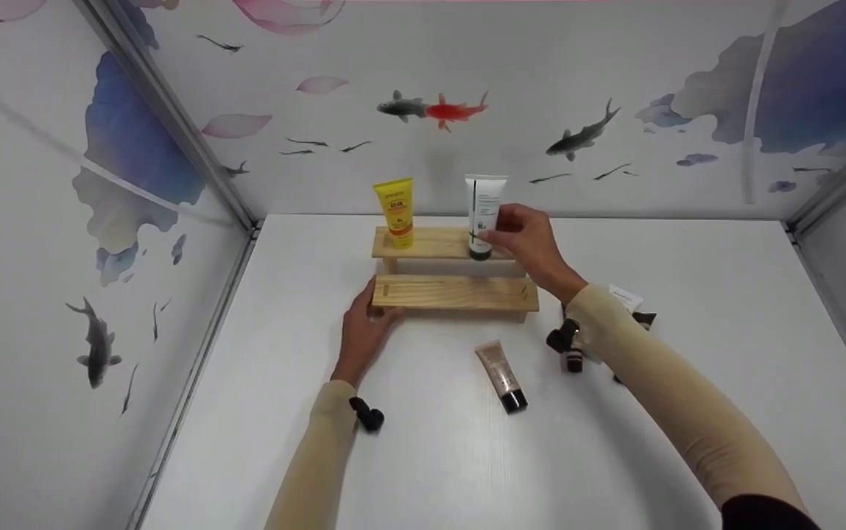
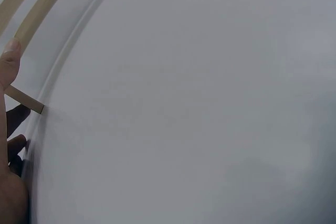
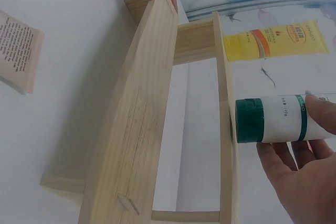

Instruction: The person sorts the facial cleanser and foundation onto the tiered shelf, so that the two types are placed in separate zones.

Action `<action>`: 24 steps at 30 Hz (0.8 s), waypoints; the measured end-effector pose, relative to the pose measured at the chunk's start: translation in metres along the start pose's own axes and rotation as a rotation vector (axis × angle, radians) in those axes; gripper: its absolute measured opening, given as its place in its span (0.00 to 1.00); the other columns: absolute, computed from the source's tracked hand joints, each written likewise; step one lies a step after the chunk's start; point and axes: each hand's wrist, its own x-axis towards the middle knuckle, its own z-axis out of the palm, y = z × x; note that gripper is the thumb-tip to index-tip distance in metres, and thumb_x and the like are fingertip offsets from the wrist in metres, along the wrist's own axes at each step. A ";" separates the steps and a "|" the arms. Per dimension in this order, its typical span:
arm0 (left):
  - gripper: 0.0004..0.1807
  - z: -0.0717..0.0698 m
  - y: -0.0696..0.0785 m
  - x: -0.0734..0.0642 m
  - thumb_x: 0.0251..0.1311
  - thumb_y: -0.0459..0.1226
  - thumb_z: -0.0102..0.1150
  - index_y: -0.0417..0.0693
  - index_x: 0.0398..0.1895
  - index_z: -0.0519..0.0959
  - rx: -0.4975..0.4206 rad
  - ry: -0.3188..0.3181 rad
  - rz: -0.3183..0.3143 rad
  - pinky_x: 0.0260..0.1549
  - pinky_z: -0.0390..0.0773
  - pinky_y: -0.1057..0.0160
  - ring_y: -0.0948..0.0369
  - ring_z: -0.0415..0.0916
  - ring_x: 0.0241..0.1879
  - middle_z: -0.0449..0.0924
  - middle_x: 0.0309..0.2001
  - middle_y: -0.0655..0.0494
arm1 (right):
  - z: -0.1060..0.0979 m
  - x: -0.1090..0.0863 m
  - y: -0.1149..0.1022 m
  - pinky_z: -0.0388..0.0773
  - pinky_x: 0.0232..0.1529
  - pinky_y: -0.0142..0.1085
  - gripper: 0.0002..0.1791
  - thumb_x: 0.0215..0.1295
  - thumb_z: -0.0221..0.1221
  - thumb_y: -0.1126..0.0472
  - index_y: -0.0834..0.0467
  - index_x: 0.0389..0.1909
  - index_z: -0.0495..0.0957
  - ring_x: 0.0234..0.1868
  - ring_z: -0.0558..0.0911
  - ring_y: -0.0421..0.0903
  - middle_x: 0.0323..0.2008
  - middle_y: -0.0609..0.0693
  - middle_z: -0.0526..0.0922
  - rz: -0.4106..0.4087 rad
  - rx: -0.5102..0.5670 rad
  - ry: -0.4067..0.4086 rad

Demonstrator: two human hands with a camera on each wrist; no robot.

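A two-step wooden rack [image 1: 456, 293] stands on the white table. My left hand [image 1: 364, 335] grips the left end of its lower step, thumb at the front and fingers behind. In my right hand [image 1: 534, 241], a white tube [image 1: 487, 200] is held upright, its dark green cap [image 3: 249, 120] down at the upper step. The right wrist view shows thumb and fingers on opposite sides of this tube. To its left, a yellow tube [image 1: 397, 215] stands cap-down on the upper step. The lower step carries nothing. Only part of the left hand [image 2: 10, 69] appears in the left wrist view.
A beige tube with a black cap [image 1: 498, 372] lies on the table in front of the rack. Several more tubes [image 1: 574, 361] lie to the right, partly hidden under the right forearm. Printed walls [image 1: 437, 158] enclose the table at the back and sides.
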 end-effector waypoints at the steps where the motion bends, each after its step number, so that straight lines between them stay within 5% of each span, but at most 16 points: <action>1: 0.52 0.000 0.000 0.000 0.70 0.58 0.72 0.51 0.89 0.59 0.002 0.007 0.007 0.77 0.68 0.47 0.54 0.72 0.73 0.70 0.81 0.50 | 0.001 0.001 0.001 0.81 0.67 0.46 0.26 0.72 0.74 0.63 0.64 0.68 0.81 0.62 0.85 0.53 0.62 0.58 0.86 -0.006 0.008 -0.003; 7: 0.52 0.000 -0.002 0.001 0.70 0.54 0.74 0.46 0.89 0.60 0.019 0.020 0.043 0.68 0.75 0.47 0.53 0.78 0.60 0.73 0.78 0.46 | 0.013 0.008 0.004 0.83 0.63 0.45 0.24 0.72 0.74 0.64 0.65 0.66 0.82 0.60 0.85 0.53 0.60 0.59 0.87 -0.054 0.019 -0.012; 24: 0.53 0.002 -0.003 0.002 0.69 0.59 0.73 0.50 0.89 0.60 0.011 0.008 0.012 0.66 0.76 0.50 0.56 0.77 0.59 0.74 0.78 0.51 | 0.045 0.024 0.002 0.80 0.69 0.46 0.23 0.71 0.72 0.67 0.64 0.66 0.83 0.64 0.84 0.53 0.62 0.58 0.87 -0.071 0.057 -0.033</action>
